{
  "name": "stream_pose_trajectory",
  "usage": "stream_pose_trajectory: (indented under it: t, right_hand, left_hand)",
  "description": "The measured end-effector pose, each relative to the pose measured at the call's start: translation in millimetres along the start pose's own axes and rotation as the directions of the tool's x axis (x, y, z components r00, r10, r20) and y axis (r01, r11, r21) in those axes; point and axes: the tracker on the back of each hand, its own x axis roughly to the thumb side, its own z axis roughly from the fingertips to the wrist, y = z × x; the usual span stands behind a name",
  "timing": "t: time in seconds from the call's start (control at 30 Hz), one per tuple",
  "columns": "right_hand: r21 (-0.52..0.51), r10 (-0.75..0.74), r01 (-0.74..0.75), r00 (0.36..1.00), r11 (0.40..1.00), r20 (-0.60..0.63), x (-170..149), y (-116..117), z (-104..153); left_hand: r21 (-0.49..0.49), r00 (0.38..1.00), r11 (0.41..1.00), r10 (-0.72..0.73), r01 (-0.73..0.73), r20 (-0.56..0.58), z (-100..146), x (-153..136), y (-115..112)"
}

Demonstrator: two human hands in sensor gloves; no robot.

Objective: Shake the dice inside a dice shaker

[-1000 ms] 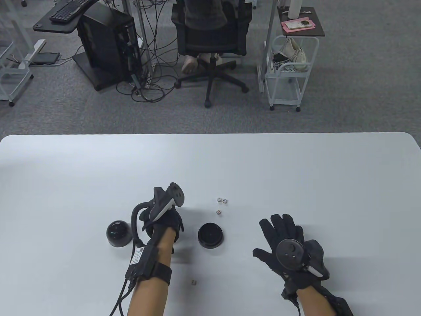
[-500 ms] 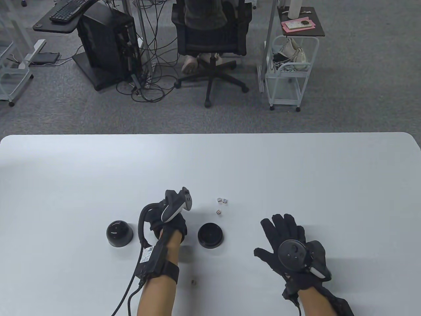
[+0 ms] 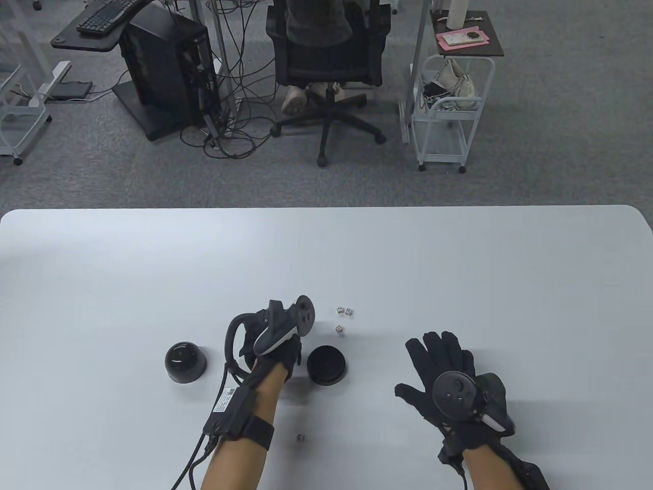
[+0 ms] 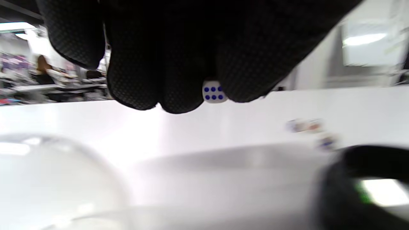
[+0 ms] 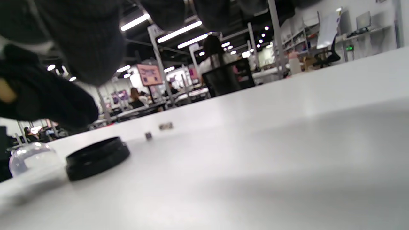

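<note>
I have one die (image 4: 213,93) pinched between the fingers (image 4: 252,64) of my left hand (image 3: 273,347), which hangs just left of the black shaker base (image 3: 326,364) on the table (image 3: 459,265). My right hand (image 3: 451,380) lies flat on the table well to the right, its fingers spread wide and holding nothing. By my reading the task is barely begun. The base looks empty from above, though its dark inside hides detail. The dome lid (image 3: 185,361) sits apart at the left. Three dice (image 3: 343,316) lie just beyond the base, and one more die (image 3: 301,437) lies near my left forearm. Loading all the dice, capping the base and shaking all remain.
</note>
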Motion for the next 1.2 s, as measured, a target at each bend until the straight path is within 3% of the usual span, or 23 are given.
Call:
stream_pose_trajectory:
  t: [0.13,0.23,0.6,0.73,0.93,1.2]
  right_hand:
    - [0.006,0.011,-0.011,1.000,1.000,0.002,0.9,0.7,-0.1]
    - [0.008,0.015,-0.015,1.000,1.000,0.003,1.3,0.9,-0.1]
    - [0.026,0.021,-0.021,1.000,0.999,0.000,3.0,2.1,-1.1]
    - [0.030,0.015,-0.015,1.000,0.999,-0.004,2.6,2.3,-1.2]
    - [0.043,0.012,-0.012,1.000,0.999,-0.010,3.0,2.8,-1.8]
    - [0.066,0.017,-0.016,1.000,0.998,-0.015,3.4,4.3,-2.8]
  left_hand:
    - [-0.068,0.983,0.991,0.123,-0.114,0.134,10.2,20.9,0.1]
    - [-0.102,0.979,0.991,0.100,-0.082,0.179,12.9,31.3,-7.7]
    - [-0.082,0.970,0.994,0.089,-0.072,0.228,15.1,36.3,-18.8]
    - [-0.059,0.959,0.994,0.108,-0.096,0.261,22.3,29.6,-13.1]
    - [0.007,0.939,0.987,0.149,-0.159,0.309,54.4,3.8,-0.4]
    - [-0.182,0.876,0.958,0.276,-0.220,0.396,83.2,-17.8,-17.2]
